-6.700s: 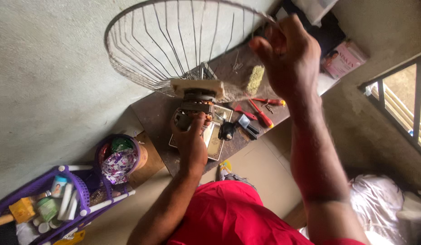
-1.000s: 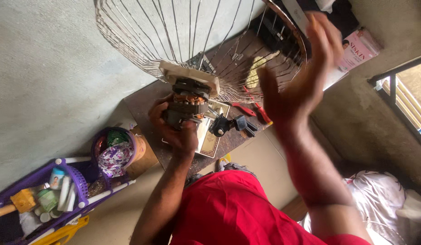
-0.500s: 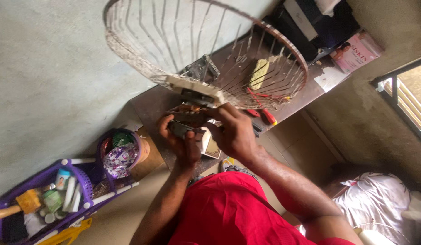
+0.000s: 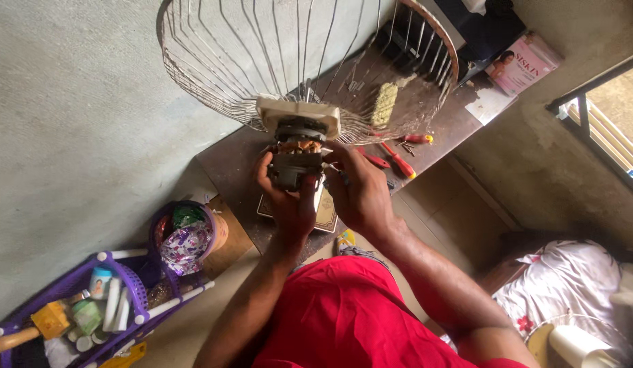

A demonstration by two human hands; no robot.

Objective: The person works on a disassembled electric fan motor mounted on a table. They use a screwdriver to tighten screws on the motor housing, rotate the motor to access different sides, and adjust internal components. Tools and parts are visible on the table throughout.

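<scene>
- Fan motor (image 4: 297, 160): dark metal body with copper windings showing, held above the table (image 4: 228, 160), fixed under a cream mounting plate (image 4: 297, 114).
- Wire fan guard (image 4: 289, 61): a round metal cage attached to the cream plate, spreading away from the hands toward the top of the view.
- Left hand (image 4: 289, 201): wrapped around the lower end of the motor from below, fingers curled along its left side, thumb on the right; closed in a grip on the motor.
- Right hand (image 4: 360, 194): just beside the motor on its right, fingertips touching the motor's side; fingers bent and narrow. Whether it pinched a small part could not be told.
- Red-handled screwdrivers (image 4: 398, 160): lay on the table to the right of the hands, apart from them.
- Yellow brush (image 4: 384, 103): lay on the table behind the guard wires.
- Flat cream-bordered panel (image 4: 324, 215): lay on the table directly under the hands.
- Purple plastic rack (image 4: 125, 300): stood at lower left, holding small bottles and tubes, well apart from the motor.
- Round container (image 4: 187, 238): near the rack, stuffed with patterned wrapping.
</scene>
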